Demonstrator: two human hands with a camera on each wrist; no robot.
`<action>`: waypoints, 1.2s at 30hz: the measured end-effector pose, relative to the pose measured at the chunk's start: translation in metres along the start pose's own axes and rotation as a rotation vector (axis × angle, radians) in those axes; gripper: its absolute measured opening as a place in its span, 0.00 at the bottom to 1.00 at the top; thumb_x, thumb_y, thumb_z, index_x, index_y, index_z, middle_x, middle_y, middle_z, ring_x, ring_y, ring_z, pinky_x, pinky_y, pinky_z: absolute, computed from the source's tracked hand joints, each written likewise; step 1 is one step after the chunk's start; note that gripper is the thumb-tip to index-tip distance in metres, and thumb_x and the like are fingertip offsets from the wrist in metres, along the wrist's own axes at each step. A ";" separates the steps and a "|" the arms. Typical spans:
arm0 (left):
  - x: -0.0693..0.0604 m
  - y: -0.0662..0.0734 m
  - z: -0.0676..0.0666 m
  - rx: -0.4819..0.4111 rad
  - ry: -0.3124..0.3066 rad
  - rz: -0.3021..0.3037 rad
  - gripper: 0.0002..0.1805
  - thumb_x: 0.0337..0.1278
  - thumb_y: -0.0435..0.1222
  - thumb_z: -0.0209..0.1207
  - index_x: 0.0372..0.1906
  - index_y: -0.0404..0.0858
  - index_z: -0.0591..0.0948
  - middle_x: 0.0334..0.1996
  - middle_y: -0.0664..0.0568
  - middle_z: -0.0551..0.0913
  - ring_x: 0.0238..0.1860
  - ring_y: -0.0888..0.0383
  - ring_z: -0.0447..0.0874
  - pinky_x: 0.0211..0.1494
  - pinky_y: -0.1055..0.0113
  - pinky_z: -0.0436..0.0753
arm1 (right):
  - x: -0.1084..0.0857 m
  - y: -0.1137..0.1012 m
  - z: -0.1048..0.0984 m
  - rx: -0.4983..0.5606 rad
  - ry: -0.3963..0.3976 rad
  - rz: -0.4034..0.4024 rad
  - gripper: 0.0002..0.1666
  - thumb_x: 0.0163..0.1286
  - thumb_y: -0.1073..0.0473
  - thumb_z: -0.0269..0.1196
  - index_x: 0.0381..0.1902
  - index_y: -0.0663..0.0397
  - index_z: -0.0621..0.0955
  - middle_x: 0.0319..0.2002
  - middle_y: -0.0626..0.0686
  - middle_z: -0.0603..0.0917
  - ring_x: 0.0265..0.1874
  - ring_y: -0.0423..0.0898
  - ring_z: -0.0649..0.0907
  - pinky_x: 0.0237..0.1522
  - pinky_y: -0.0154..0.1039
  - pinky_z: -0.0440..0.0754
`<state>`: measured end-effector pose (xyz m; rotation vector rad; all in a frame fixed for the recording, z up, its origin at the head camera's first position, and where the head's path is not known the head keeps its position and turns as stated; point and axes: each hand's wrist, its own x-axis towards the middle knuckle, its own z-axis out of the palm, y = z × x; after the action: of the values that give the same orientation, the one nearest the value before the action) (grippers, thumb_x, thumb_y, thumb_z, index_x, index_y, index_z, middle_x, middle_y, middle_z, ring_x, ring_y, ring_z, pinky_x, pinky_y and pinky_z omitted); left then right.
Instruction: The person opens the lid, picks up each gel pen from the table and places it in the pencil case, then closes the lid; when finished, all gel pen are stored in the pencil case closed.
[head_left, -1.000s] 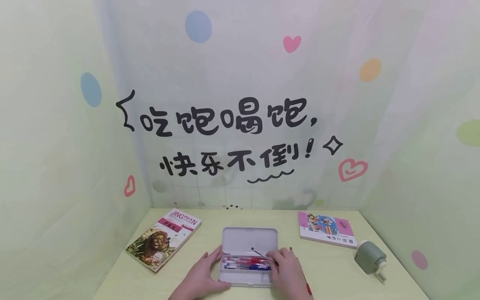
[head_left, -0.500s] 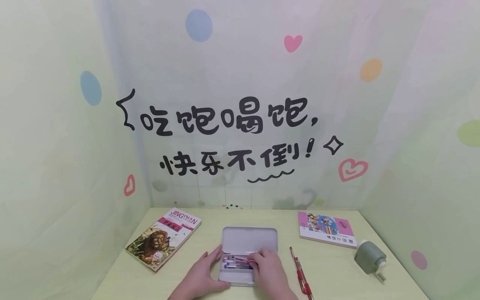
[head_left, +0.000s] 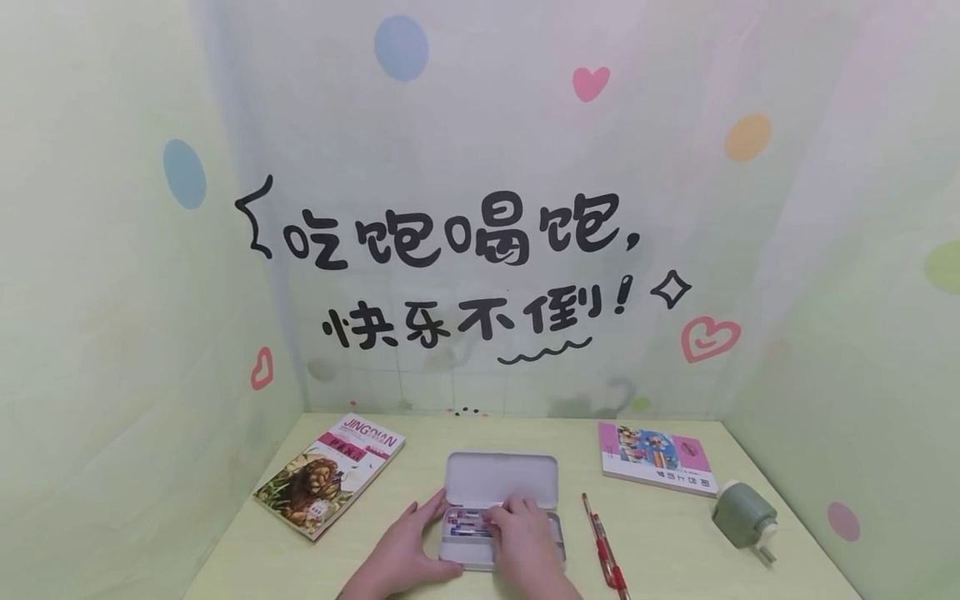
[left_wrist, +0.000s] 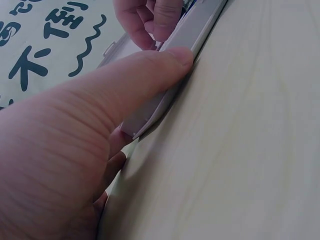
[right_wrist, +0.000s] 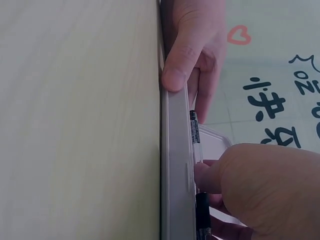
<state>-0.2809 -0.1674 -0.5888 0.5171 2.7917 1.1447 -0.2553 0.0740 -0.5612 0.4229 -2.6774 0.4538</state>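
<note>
**Right hand down in pencil case, shifted left since last frame**

Pencil case (head_left: 471,553) at middle of pale surface (head_left: 251,575), between both hands; lid (head_left: 501,479) folded back toward the lettered backdrop (head_left: 450,125). In far compartment: several pens (head_left: 467,527), lying lengthwise, partly covered by fingers.

Left hand (head_left: 408,552) clasped about left end of case, thumb on near wall, other fingers toward far side. Same hold as in both earlier frames.

Right hand (head_left: 527,540) over the pen compartment, fingers curled; grasping a clear-barrelled pen (right_wrist: 196,137) between thumb and fingers, per right wrist view. Cannot tell whether touching other pens too.

Changes. Versus 1.0 s ago: then a dark-tipped pen slanting up from the right hand at right end of case; now fingertips low, well inside. Versus 0.5 s ago: fingertips further left along the compartment, right end of case uncovered. Red pens (head_left: 606,554) on surface, right of case: mostly hidden by right hand at 1.0 s, now plainly in view.

Unmoved: lion-cover book (head_left: 318,492) at left; pink-covered book (head_left: 660,458) at right, grey-green crank sharpener (head_left: 742,515) just beside its near corner.
</note>
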 end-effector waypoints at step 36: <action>0.002 -0.004 0.002 -0.006 -0.005 -0.010 0.72 0.38 0.64 0.83 0.89 0.44 0.61 0.79 0.56 0.79 0.81 0.17 0.61 0.78 0.16 0.65 | 0.000 0.005 -0.003 0.066 -0.058 0.099 0.06 0.74 0.52 0.72 0.45 0.44 0.91 0.40 0.44 0.85 0.43 0.47 0.82 0.47 0.52 0.85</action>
<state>-0.2837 -0.1677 -0.5927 0.5049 2.7820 1.1484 -0.2559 0.0797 -0.5599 0.3284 -2.7548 0.5679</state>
